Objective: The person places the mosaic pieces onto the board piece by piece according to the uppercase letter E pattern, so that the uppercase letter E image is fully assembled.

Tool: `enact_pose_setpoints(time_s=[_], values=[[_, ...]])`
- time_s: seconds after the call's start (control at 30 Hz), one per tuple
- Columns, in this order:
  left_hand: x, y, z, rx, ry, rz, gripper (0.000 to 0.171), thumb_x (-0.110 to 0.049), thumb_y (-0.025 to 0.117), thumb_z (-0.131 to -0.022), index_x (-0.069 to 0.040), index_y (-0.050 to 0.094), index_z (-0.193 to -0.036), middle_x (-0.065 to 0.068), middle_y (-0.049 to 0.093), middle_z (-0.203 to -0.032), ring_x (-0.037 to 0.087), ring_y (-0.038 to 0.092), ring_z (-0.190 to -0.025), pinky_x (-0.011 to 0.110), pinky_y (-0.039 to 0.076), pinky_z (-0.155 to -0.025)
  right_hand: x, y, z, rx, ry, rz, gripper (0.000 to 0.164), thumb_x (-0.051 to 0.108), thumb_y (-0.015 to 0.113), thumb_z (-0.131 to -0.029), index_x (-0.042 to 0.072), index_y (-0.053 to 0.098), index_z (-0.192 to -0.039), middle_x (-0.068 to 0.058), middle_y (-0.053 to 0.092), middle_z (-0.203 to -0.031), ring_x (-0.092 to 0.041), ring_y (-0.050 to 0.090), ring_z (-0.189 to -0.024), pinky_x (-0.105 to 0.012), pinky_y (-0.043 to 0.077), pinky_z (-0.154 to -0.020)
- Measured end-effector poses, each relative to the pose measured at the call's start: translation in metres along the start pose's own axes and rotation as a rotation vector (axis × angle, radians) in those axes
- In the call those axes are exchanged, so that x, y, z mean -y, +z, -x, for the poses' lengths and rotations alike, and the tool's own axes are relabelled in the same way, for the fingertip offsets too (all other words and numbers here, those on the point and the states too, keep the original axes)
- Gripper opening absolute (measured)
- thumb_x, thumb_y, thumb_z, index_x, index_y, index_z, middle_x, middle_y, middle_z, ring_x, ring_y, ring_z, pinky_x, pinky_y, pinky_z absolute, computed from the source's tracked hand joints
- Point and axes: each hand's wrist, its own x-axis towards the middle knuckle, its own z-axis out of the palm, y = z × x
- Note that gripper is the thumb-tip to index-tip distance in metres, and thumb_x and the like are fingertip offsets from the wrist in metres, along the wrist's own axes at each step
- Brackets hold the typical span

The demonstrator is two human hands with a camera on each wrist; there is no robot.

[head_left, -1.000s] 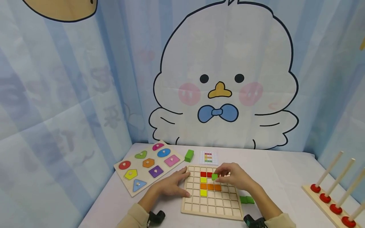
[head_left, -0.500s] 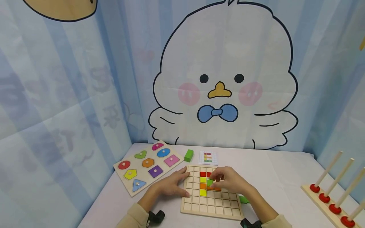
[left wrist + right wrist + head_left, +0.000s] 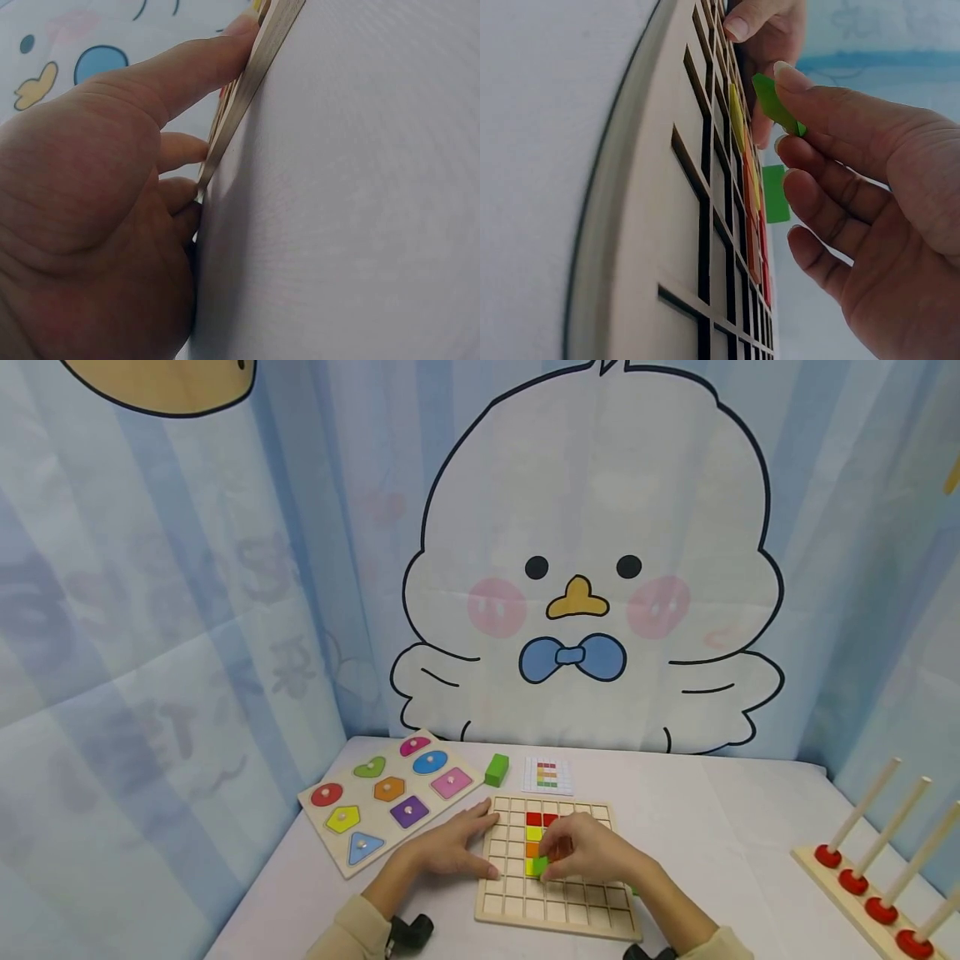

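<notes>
A wooden grid board [image 3: 525, 910] lies on the white table. My right hand [image 3: 596, 852] pinches a square green tile [image 3: 776, 106] between thumb and fingers, just over the board; in the head view it overlaps the edge of the lower yellow tile [image 3: 530, 867]. Above that tile in the same column sit an orange tile [image 3: 532, 850], another yellow tile and red tiles [image 3: 533, 819]. The fingers partly hide the red and orange rows. My left hand [image 3: 450, 846] touches the board's left edge with fingers spread and the thumb on its rim [image 3: 259, 71].
Left of the board lies a knobbed shape puzzle [image 3: 360, 799]. Behind stand a green block [image 3: 497, 770] and a small pattern card [image 3: 548, 775]. Green tiles at the board's right side are mostly behind my right forearm. A peg stand [image 3: 813, 862] with red rings occupies the far right.
My right hand has carried the green tile toward me and slightly left, from beside the red row down to the lower yellow tile. The left hand and the board stay in place.
</notes>
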Motion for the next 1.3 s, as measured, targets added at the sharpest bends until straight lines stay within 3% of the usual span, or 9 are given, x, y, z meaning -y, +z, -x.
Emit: enact_pose_setpoints(time_s=[0.5,0.87,1.13,1.3], values=[[0.002,0.000,-0.001,0.003,0.005,-0.008,0.094,-0.054,0.080,-0.086,-0.020,0.038,-0.162,0.004,0.013,-0.177,0.031,0.013,-0.163,0.058,0.016,-0.130,0.002,0.008,-0.002,0.114,0.000,-0.006,0.019,0.021,0.090,-0.081,0.014,0.077,-0.093,0.004,0.072,-0.084,-0.001,0.060,-0.071,-0.020,0.054,-0.066],[0.000,0.000,-0.001,0.004,0.004,-0.004,0.093,-0.053,0.080,-0.086,-0.021,0.038,-0.163,0.003,0.013,-0.177,0.030,0.012,-0.163,0.058,0.016,-0.130,0.004,0.013,-0.003,0.099,-0.013,0.045,0.021,0.022,0.091,-0.080,0.015,0.077,-0.093,0.010,0.068,-0.078,0.001,0.058,-0.069,-0.019,0.053,-0.063],[0.001,0.000,-0.001,0.007,-0.002,0.008,0.093,-0.052,0.081,-0.086,-0.021,0.038,-0.162,0.003,0.013,-0.177,0.030,0.012,-0.163,0.058,0.016,-0.130,0.004,0.014,-0.003,0.101,-0.021,0.050,0.025,0.023,0.092,-0.079,0.014,0.076,-0.096,0.005,0.069,-0.082,0.000,0.058,-0.073,-0.019,0.053,-0.066],[0.002,0.000,-0.001,0.004,0.001,0.013,0.093,-0.052,0.081,-0.086,-0.022,0.038,-0.162,0.003,0.012,-0.177,0.031,0.011,-0.163,0.059,0.015,-0.130,0.006,0.004,0.001,0.065,-0.009,0.077,0.029,0.024,0.091,-0.080,0.015,0.077,-0.104,0.002,0.070,-0.087,-0.007,0.059,-0.077,-0.021,0.052,-0.068]])
